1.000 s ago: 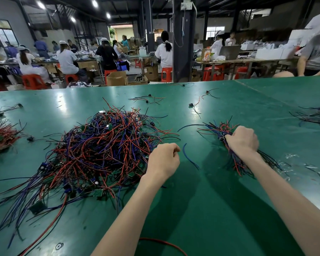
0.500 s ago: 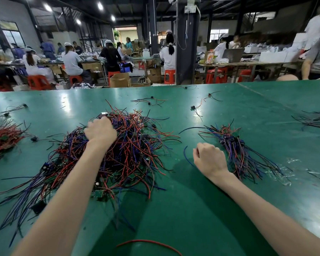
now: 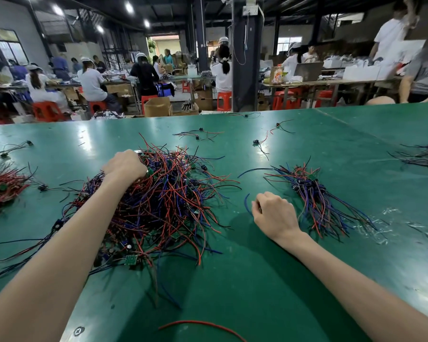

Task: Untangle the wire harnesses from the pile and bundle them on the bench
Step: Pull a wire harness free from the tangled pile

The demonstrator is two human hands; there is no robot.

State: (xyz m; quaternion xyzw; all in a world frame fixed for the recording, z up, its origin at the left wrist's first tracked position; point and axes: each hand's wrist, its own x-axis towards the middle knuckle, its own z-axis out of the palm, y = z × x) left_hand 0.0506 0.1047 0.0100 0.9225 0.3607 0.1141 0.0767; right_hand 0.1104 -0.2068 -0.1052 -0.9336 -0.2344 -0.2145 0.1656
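A green counter [image 3: 257,280] carries the main pile [image 3: 168,198] of tangled red, blue and black wire harnesses, which sits at about 11 o'clock from the person, with small green circuit boards [image 3: 131,259] showing among the strands at its near edge. The left grip [image 3: 124,166] is at the pile's far-left top, at its 10 o'clock edge, knuckles up and fingers curled down into the upper strands, closed around some of them. The right grip [image 3: 274,213] rests on the bare counter at 1 o'clock, between the pile and a sorted bundle [image 3: 314,193], fingers curled into a fist with nothing seen inside it. A single blue wire [image 3: 246,206] curves on the counter just beside its knuckles. The bundle lies at 2 o'clock, its wires running roughly parallel and fanning toward the near right, apart from the fist. A heap of mostly red wires [image 3: 3,188] lies at 9 o'clock by the left edge, a darker bunch [image 3: 425,154] at 3 o'clock by the right edge, and a few loose harnesses [image 3: 200,134] are scattered at 12 o'clock. One red wire [image 3: 198,324] lies alone at 6 o'clock, near the person. Beyond the counter, seated workers [image 3: 92,82] occupy other tables.
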